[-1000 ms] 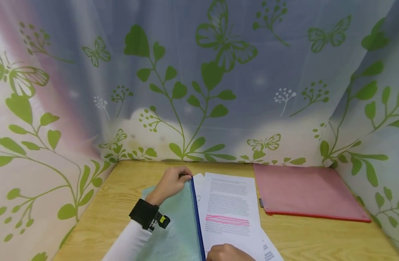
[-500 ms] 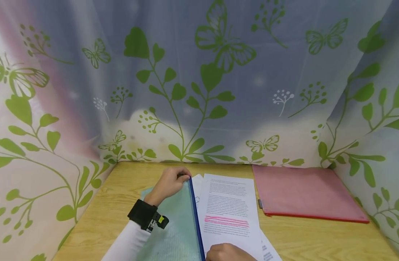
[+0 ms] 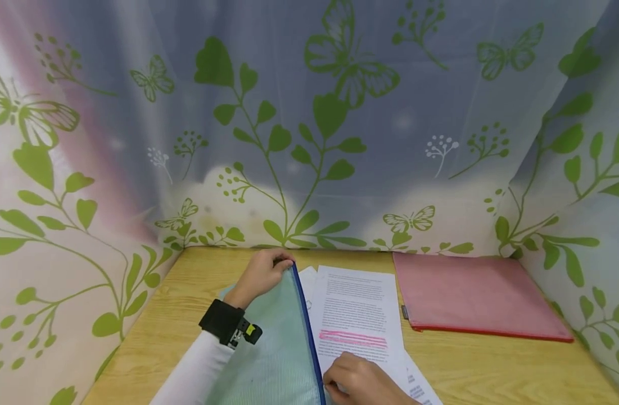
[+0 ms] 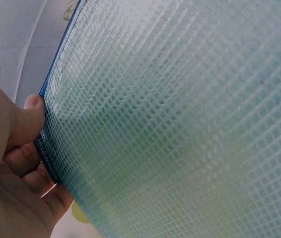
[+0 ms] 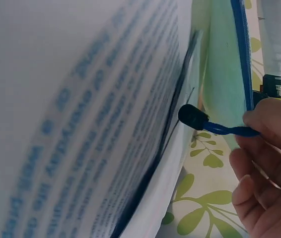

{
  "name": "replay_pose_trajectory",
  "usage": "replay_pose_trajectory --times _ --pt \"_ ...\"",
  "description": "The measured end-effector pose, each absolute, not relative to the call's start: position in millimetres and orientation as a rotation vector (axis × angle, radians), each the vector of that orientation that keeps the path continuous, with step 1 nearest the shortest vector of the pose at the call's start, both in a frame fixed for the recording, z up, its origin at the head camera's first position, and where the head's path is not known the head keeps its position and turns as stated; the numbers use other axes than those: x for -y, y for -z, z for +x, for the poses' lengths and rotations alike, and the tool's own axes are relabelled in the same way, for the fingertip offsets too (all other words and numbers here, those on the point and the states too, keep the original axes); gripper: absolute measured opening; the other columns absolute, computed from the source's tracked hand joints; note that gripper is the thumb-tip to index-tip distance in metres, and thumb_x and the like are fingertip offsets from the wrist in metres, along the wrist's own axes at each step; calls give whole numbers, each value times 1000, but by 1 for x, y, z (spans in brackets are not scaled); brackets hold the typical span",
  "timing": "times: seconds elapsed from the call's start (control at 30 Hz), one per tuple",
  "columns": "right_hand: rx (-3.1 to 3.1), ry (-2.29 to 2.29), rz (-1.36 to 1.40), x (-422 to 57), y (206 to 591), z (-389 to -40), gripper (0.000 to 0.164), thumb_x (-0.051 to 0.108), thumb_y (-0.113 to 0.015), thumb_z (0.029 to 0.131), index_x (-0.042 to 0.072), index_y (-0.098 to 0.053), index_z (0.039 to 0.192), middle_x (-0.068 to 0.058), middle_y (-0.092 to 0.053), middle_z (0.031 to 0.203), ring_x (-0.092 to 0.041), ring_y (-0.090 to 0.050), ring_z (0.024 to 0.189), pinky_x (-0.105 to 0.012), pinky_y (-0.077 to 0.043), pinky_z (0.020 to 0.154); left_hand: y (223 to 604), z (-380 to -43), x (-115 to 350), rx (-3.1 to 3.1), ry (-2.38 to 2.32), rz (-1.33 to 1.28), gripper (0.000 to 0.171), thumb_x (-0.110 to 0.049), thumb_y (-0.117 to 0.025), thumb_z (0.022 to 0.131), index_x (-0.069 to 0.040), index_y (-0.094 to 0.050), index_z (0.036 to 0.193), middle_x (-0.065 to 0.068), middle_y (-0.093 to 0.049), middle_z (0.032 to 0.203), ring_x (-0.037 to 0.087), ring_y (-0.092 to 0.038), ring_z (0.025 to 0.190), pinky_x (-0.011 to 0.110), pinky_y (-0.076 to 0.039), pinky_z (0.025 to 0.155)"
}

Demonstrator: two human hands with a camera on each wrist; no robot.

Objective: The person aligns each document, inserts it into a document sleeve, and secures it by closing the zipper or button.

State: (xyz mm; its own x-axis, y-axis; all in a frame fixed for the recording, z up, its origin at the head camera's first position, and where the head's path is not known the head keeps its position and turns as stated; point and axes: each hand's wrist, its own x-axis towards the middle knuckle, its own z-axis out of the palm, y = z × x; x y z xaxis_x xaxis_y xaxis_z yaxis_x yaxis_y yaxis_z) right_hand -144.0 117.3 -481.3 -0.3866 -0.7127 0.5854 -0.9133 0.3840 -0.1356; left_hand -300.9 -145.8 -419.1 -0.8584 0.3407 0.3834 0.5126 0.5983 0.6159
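A pale green mesh zip pouch (image 3: 274,337) with a blue zip edge (image 3: 305,315) stands tilted up on the left. My left hand (image 3: 260,275) pinches its far corner; in the left wrist view the thumb lies on the mesh side and the fingers curl behind, by a dark printed tab (image 4: 47,157). My right hand (image 3: 362,379) is at the near part of the zip edge. In the right wrist view its thumb and finger pinch the blue cord zip pull (image 5: 225,130), whose black end (image 5: 192,117) hangs free. Printed sheets (image 3: 357,309) with pink highlighting lie beside the pouch.
A pink zip pouch (image 3: 476,295) with a red zip lies flat at the right back of the wooden table (image 3: 491,365). Patterned curtains (image 3: 380,140) enclose the table at the back and both sides. More paper (image 3: 418,382) sticks out under the top sheet.
My right hand has moved away from me along the zip edge, coming further into view. My left hand has risen slightly with the pouch corner.
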Motion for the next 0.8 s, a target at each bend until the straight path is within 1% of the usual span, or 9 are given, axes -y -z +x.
replay_pose_trajectory --times 0.13,0.23,0.43,0.57,0.8 --pt "2211 -600 1362 -118 486 -146 22 5 -86 76 18 -70 83 9 -62 85 -1 -56 79 -7 -45 74 421 -305 143 2620 1108 -697 15 -11 -62 103 -8 -75 108 4 -74 97 14 -62 81 32 -51 75" --pt "2258 -631 1325 -119 489 -147 21 5 -86 78 18 -70 84 10 -61 85 0 -55 80 -6 -44 75 423 -308 142 2636 1135 -677 16 -11 -62 103 -7 -75 109 5 -74 99 15 -64 83 33 -52 76" --pt "2367 -745 1293 -122 491 -148 15 4 -81 84 15 -72 88 9 -63 86 1 -56 82 -7 -44 76 432 -320 142 2657 1133 -673 15 -13 -63 103 -10 -76 108 4 -75 98 14 -63 83 32 -52 76" --pt "2426 -795 1276 -122 489 -153 11 4 -78 88 15 -73 90 8 -64 89 1 -59 85 -7 -46 77 437 -330 143 2644 1114 -674 15 -12 -64 102 -7 -76 109 5 -75 98 15 -63 84 33 -51 77" --pt "2402 -821 1339 -119 489 -157 12 3 -77 88 14 -74 90 6 -65 88 1 -60 85 -7 -46 77 438 -335 139 2659 1109 -657 16 -12 -63 102 -5 -76 109 7 -76 102 20 -68 90 38 -54 81"
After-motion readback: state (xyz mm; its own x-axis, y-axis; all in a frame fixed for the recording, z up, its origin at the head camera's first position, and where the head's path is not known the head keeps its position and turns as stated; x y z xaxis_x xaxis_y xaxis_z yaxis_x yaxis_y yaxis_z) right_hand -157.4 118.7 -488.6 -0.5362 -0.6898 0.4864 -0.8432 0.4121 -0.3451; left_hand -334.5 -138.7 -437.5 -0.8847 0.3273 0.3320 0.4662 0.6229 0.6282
